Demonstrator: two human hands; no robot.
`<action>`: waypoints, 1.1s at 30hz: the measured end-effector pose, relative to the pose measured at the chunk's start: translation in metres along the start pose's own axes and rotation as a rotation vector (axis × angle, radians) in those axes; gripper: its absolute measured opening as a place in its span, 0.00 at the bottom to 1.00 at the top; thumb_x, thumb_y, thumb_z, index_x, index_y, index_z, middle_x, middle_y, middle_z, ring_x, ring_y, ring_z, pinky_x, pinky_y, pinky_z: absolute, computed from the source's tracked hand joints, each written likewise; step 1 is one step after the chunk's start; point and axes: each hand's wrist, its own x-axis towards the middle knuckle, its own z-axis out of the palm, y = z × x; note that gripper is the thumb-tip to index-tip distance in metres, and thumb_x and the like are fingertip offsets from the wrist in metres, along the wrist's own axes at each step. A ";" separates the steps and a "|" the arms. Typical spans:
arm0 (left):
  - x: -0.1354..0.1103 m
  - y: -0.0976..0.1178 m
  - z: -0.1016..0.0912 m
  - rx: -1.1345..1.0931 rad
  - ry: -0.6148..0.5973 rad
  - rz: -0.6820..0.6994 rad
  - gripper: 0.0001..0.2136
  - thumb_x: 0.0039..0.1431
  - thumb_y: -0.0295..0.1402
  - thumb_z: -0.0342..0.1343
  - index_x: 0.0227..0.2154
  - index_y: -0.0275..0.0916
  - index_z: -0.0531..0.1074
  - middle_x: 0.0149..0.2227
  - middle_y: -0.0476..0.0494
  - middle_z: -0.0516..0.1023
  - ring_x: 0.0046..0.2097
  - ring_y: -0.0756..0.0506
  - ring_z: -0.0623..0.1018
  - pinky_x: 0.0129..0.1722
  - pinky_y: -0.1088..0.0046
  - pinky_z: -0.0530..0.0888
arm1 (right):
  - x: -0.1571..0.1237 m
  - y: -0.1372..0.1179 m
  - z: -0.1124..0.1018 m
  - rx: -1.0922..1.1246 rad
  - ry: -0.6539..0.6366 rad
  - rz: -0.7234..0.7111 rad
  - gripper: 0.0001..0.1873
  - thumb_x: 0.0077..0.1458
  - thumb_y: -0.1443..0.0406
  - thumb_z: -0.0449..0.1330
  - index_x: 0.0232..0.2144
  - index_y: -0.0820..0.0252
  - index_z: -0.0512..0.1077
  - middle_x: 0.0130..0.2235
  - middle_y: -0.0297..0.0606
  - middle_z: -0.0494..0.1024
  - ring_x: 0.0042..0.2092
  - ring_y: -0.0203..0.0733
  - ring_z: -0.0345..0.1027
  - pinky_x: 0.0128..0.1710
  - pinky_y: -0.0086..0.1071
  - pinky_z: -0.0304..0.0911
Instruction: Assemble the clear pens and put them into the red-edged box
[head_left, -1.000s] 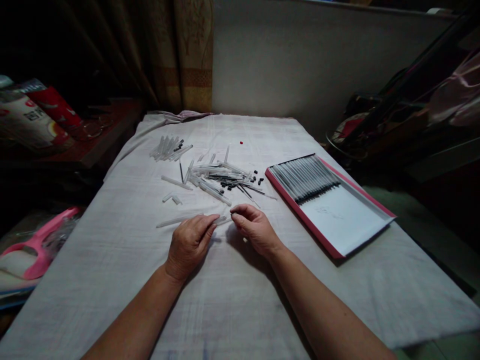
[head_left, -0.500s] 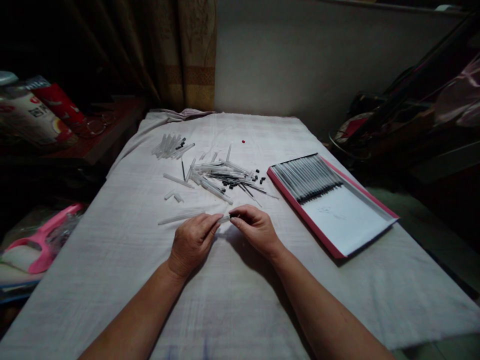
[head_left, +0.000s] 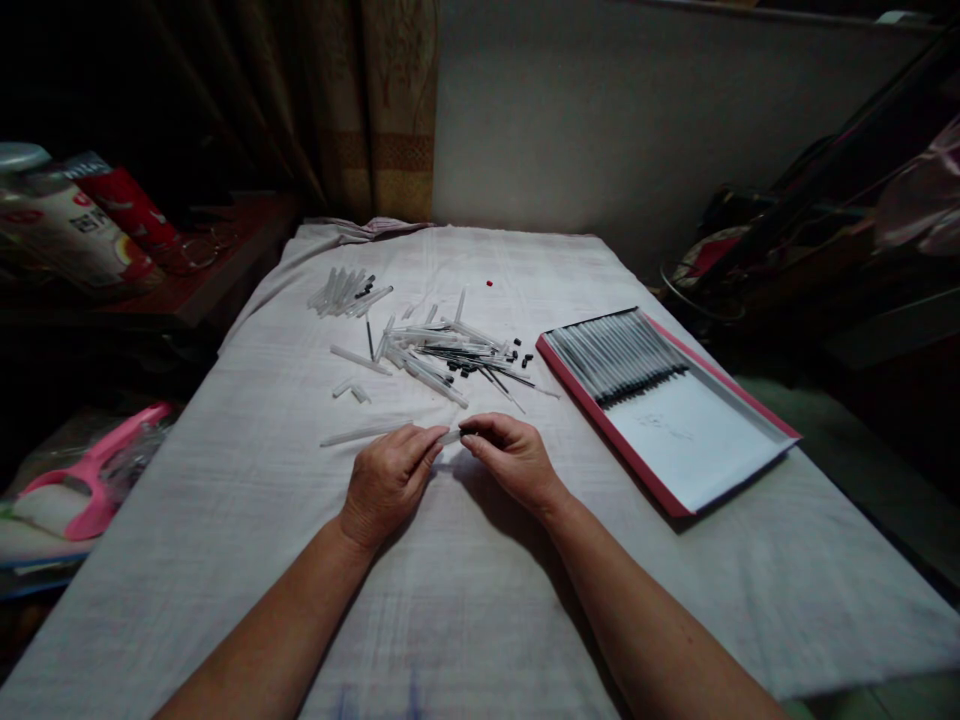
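Over the near middle of the cloth, my left hand [head_left: 390,478] is closed around a clear plastic pen barrel [head_left: 450,437], with only its right end showing. At that end, the thumb and fingers of my right hand [head_left: 514,462] pinch a small black pen plug [head_left: 469,433]. My fingers partly cover the plug, so how far it sits in the barrel cannot be seen. Another long clear tube [head_left: 360,434] reaches out to the left behind my left hand, its right end hidden. Beyond both hands lies a loose pile of clear barrels [head_left: 427,380], dark refills [head_left: 457,352] and black plugs [head_left: 463,371].
At right, a pink-edged box lid [head_left: 645,470] holds a row of assembled pens [head_left: 619,350]. More clear pieces [head_left: 341,292] lie far left, short bent pieces [head_left: 351,390] nearer. A red bit [head_left: 490,283] sits at the back. Left of the table are a jar [head_left: 67,225] and pink-handled item [head_left: 94,480].
The view has shifted slightly, moving the scene a little to the right. Both hands keep the same hold on the barrel and the plug.
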 end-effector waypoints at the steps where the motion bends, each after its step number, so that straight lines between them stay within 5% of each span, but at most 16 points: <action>1: 0.000 0.000 0.000 -0.006 -0.002 0.002 0.13 0.67 0.35 0.47 0.47 0.39 0.74 0.36 0.43 0.80 0.36 0.46 0.78 0.36 0.71 0.74 | 0.000 0.000 -0.001 -0.023 -0.005 -0.013 0.06 0.49 0.64 0.65 0.32 0.55 0.80 0.32 0.36 0.81 0.33 0.40 0.73 0.36 0.33 0.68; 9: 0.000 -0.001 -0.001 0.009 -0.044 0.033 0.12 0.66 0.35 0.50 0.47 0.41 0.75 0.37 0.43 0.80 0.37 0.46 0.78 0.37 0.71 0.73 | 0.003 -0.003 -0.011 -0.255 -0.128 -0.148 0.06 0.54 0.63 0.62 0.31 0.57 0.78 0.31 0.37 0.81 0.33 0.39 0.73 0.36 0.30 0.66; 16: 0.000 0.001 0.000 -0.006 -0.026 0.069 0.11 0.65 0.34 0.51 0.46 0.40 0.75 0.36 0.44 0.80 0.36 0.46 0.78 0.37 0.70 0.72 | 0.001 -0.002 -0.010 -0.496 -0.176 -0.152 0.23 0.63 0.58 0.51 0.18 0.58 0.71 0.21 0.35 0.75 0.25 0.35 0.67 0.28 0.28 0.59; 22: 0.000 -0.001 0.001 -0.010 -0.016 0.043 0.11 0.65 0.33 0.51 0.46 0.39 0.75 0.36 0.43 0.80 0.36 0.46 0.78 0.36 0.71 0.73 | 0.000 -0.009 -0.013 -0.343 -0.222 -0.103 0.09 0.58 0.61 0.55 0.37 0.59 0.73 0.30 0.35 0.77 0.27 0.35 0.68 0.30 0.27 0.62; 28: 0.000 -0.001 0.000 -0.001 -0.033 0.032 0.11 0.65 0.34 0.51 0.45 0.39 0.75 0.36 0.43 0.80 0.36 0.46 0.78 0.36 0.71 0.73 | 0.001 -0.008 -0.012 -0.365 -0.191 -0.094 0.10 0.59 0.61 0.54 0.28 0.58 0.71 0.26 0.34 0.76 0.28 0.36 0.68 0.32 0.29 0.61; 33: 0.000 0.000 0.001 -0.015 -0.014 0.017 0.11 0.65 0.34 0.51 0.45 0.39 0.75 0.37 0.43 0.80 0.36 0.45 0.78 0.37 0.70 0.73 | 0.000 -0.009 -0.013 -0.366 -0.224 -0.107 0.08 0.56 0.63 0.57 0.39 0.58 0.71 0.31 0.34 0.78 0.28 0.35 0.68 0.31 0.28 0.61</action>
